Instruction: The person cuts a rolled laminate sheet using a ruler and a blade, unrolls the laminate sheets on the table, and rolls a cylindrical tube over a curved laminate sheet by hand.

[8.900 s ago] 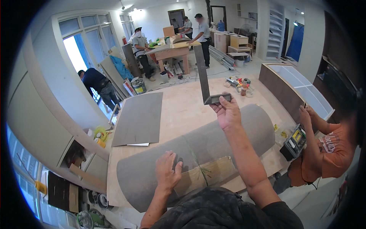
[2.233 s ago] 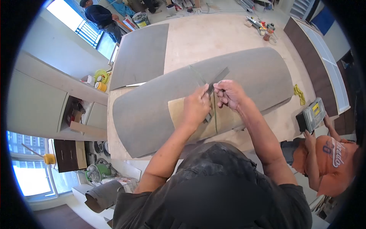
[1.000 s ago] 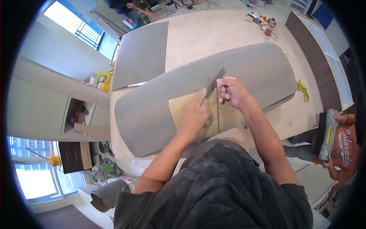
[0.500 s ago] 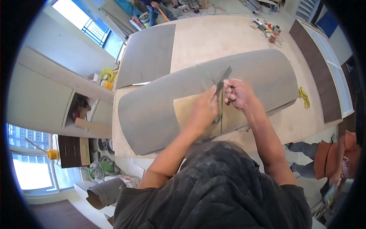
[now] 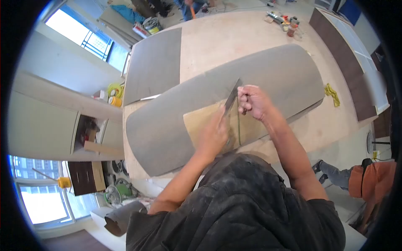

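Observation:
A large grey sheet (image 5: 276, 75) lies across the table, and a tan piece (image 5: 197, 121) shows on its near middle. My left hand (image 5: 214, 131) is closed around a dark flat blade (image 5: 233, 96) that points up and away; its grip is hidden in my palm. Just right of the blade, my right hand (image 5: 254, 102) is closed in a pinch. A thin dark strip (image 5: 239, 127) runs from its fingertips down over the tan piece towards me. The two hands are close together but apart.
A second grey sheet (image 5: 155, 62) lies at the table's far left. Bottles and tools (image 5: 289, 26) stand at the far right, and a yellow-green cloth (image 5: 332, 95) lies near the right edge. A person in an orange top (image 5: 370, 180) is at the right; another stands beyond the table.
The whole view has shifted a little. My left hand and the blade have drawn slightly back towards me, while my right hand stays pinched beside the blade. The person at right has turned.

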Demonstrator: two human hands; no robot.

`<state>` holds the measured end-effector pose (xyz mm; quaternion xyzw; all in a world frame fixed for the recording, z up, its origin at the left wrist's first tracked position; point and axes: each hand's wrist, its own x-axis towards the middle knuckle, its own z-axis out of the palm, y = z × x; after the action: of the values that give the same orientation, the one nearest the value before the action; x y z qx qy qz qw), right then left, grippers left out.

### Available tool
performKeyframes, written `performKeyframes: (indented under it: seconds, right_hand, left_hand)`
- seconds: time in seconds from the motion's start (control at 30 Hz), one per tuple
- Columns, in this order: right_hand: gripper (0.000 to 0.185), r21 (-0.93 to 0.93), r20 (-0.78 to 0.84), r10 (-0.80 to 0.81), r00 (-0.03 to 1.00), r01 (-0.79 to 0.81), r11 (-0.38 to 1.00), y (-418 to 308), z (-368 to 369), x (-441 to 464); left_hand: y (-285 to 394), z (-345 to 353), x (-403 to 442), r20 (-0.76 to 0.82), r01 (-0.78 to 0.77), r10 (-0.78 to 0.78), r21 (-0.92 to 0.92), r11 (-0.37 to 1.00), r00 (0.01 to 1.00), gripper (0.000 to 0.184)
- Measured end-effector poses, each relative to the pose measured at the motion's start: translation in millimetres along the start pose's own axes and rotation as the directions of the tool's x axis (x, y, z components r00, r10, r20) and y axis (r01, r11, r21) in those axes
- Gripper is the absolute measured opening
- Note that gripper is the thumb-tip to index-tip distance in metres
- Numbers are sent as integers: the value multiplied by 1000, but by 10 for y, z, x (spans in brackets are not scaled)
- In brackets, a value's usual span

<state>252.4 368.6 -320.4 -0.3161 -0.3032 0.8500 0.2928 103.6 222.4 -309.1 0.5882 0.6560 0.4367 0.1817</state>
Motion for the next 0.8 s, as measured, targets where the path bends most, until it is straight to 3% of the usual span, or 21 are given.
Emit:
performKeyframes:
  seconds: [0.13, 0.23, 0.33, 0.4, 0.47, 0.53, 0.6, 0.7, 0.77, 0.8]
  right_hand:
    - [19, 53, -16, 9, 1000, -8, 999, 22, -16, 96]
    - [18, 69, 33, 19, 999, -21, 997, 30, 5, 82]
    - [16, 87, 74, -5, 997, -1, 996, -1, -30, 51]
    - [20, 27, 117, -21, 993, 18, 999, -72, 121, 44]
    - [18, -73, 18, -133, 991, 134, 988, -73, 311, 9]
    - [19, -72, 25, -127, 992, 129, 989, -34, 329, -50]
    - [20, -49, 42, -143, 989, 145, 988, 45, 263, -82]
    - [21, -185, 4, -145, 989, 143, 972, 121, 440, -316]
    - [23, -301, -13, -201, 980, 188, 935, 260, 616, -414]
    - [29, -466, 40, -298, 954, 282, 839, 319, 702, -486]
  left_hand:
    - [114, 76, 393, 60, 80, -82, 34, 996, 995, 34]
    - [-136, 62, 56, -106, -291, 319, 216, 932, 942, 36]
    - [-102, -167, -200, 36, 98, -103, 121, 988, 994, 39]
    - [118, -333, -16, 20, 214, -213, -140, 967, 977, 35]
    - [17, -444, 75, -45, 158, -171, -207, 965, 984, 37]
    - [2, -423, 150, -129, 174, -340, -662, 729, 931, 39]
    - [-13, -500, 184, -41, 183, -439, -870, 457, 898, 39]
    - [-1, -534, 122, -34, 123, -423, -932, 340, 905, 37]
    - [-28, -520, 80, -21, 125, -396, -932, 339, 918, 37]
    - [-25, -494, 73, -17, 125, -385, -932, 341, 923, 38]
